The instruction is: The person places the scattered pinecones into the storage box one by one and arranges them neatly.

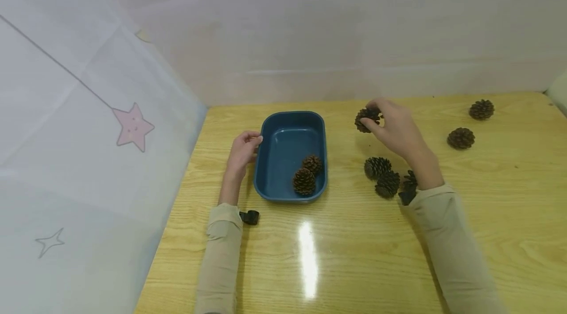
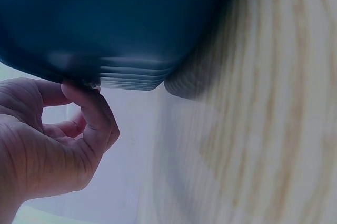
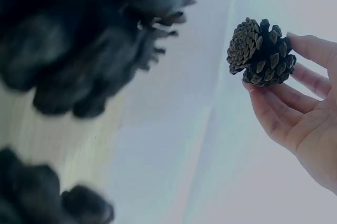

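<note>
Between the thumb and fingers of my right hand (image 1: 402, 132) is a brown pine cone (image 3: 268, 63), held above the table's far part, right of a blue rectangular dish (image 1: 276, 156). With curled fingers, my left hand (image 1: 243, 152) pinches the dish's left rim, as the left wrist view shows close up. Inside the dish, two pine cones (image 1: 303, 181) lie against each other near its lower right corner. Below my right hand, a few pine cones (image 1: 377, 168) sit close together, one of them partly hidden by the wrist.
Farther right on the wooden table (image 1: 354, 255) lie two separate pine cones, one nearer (image 1: 460, 138) and one at the back (image 1: 481, 109). A pale sheet (image 1: 305, 33) hangs behind the table, and a star-patterned one (image 1: 88, 196) runs along its left side.
</note>
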`<action>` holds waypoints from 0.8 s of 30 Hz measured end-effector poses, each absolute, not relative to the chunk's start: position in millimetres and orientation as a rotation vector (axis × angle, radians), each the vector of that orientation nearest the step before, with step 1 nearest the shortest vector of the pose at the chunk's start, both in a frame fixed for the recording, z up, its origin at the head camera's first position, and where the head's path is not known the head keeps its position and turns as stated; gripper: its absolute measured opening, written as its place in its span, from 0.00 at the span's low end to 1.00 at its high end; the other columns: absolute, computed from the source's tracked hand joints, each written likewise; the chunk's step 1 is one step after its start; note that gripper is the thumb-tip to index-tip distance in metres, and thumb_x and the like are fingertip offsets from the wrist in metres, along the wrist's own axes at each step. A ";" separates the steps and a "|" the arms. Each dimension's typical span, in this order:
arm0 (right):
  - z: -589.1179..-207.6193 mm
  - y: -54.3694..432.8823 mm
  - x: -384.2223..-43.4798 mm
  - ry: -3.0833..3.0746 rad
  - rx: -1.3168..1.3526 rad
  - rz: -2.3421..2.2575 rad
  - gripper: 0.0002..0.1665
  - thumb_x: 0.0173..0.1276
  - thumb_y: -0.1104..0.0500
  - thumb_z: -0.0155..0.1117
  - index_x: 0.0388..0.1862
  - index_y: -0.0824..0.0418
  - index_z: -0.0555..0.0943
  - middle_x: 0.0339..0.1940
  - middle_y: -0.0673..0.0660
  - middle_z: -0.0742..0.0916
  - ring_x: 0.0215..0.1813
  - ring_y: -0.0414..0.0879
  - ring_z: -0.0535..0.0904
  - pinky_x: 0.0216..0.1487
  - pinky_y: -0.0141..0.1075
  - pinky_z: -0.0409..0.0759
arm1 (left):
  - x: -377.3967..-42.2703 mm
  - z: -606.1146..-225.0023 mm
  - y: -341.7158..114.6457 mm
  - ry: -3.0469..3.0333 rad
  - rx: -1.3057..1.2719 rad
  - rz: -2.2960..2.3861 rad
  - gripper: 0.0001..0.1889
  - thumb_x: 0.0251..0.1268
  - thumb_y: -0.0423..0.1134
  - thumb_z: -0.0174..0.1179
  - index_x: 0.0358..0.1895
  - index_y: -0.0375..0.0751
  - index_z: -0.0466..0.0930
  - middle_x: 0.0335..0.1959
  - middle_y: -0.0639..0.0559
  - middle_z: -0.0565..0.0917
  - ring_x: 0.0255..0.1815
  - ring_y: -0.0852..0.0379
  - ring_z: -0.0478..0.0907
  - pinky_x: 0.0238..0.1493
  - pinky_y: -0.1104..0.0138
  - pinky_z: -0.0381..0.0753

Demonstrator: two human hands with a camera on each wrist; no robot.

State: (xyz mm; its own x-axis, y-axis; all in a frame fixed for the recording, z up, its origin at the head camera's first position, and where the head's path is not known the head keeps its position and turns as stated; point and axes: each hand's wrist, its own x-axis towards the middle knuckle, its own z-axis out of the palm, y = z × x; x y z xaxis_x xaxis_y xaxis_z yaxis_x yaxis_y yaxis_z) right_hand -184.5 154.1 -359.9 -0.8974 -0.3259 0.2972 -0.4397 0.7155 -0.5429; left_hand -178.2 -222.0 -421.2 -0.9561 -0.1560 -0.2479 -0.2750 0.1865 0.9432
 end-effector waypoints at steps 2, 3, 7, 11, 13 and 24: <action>-360.4 150.7 -185.6 -2.731 0.629 0.939 0.23 0.77 0.60 0.66 0.62 0.73 0.75 0.58 0.71 0.83 0.61 0.67 0.78 0.61 0.60 0.75 | -178.0 -421.3 -222.4 2.343 -0.424 1.900 0.19 0.79 0.40 0.58 0.64 0.32 0.76 0.40 0.49 0.75 0.32 0.59 0.78 0.30 0.72 0.79; -360.7 149.1 -186.1 -2.727 0.634 0.936 0.23 0.77 0.60 0.66 0.62 0.73 0.75 0.58 0.71 0.83 0.61 0.67 0.78 0.61 0.60 0.75 | -178.0 -421.4 -222.4 2.342 -0.423 1.902 0.19 0.79 0.40 0.58 0.64 0.32 0.77 0.39 0.49 0.75 0.32 0.59 0.78 0.30 0.72 0.79; -360.6 142.3 -187.4 -2.706 0.660 0.946 0.22 0.77 0.60 0.66 0.62 0.72 0.76 0.57 0.70 0.83 0.60 0.66 0.79 0.60 0.60 0.75 | -178.0 -422.3 -222.8 2.340 -0.420 1.909 0.19 0.79 0.40 0.58 0.64 0.32 0.77 0.40 0.48 0.75 0.33 0.57 0.79 0.31 0.72 0.79; -360.0 136.0 -186.9 -2.692 0.683 0.958 0.22 0.76 0.60 0.66 0.61 0.72 0.76 0.56 0.70 0.83 0.59 0.65 0.79 0.59 0.59 0.76 | -178.0 -423.6 -223.4 2.338 -0.420 1.908 0.18 0.79 0.40 0.58 0.63 0.32 0.77 0.41 0.48 0.75 0.33 0.57 0.79 0.31 0.71 0.80; -359.9 133.1 -186.6 -2.686 0.692 0.957 0.22 0.76 0.60 0.67 0.61 0.72 0.76 0.56 0.70 0.83 0.59 0.65 0.79 0.59 0.59 0.76 | -177.6 -423.8 -223.6 2.337 -0.422 1.905 0.18 0.79 0.40 0.58 0.63 0.33 0.77 0.41 0.47 0.76 0.34 0.57 0.79 0.31 0.71 0.80; -356.9 119.3 -185.5 -2.646 0.760 0.966 0.21 0.76 0.61 0.66 0.60 0.72 0.76 0.56 0.70 0.84 0.58 0.65 0.80 0.58 0.58 0.77 | -175.0 -418.1 -224.0 2.365 -0.431 1.883 0.17 0.79 0.40 0.58 0.62 0.34 0.78 0.43 0.47 0.77 0.35 0.55 0.79 0.31 0.70 0.79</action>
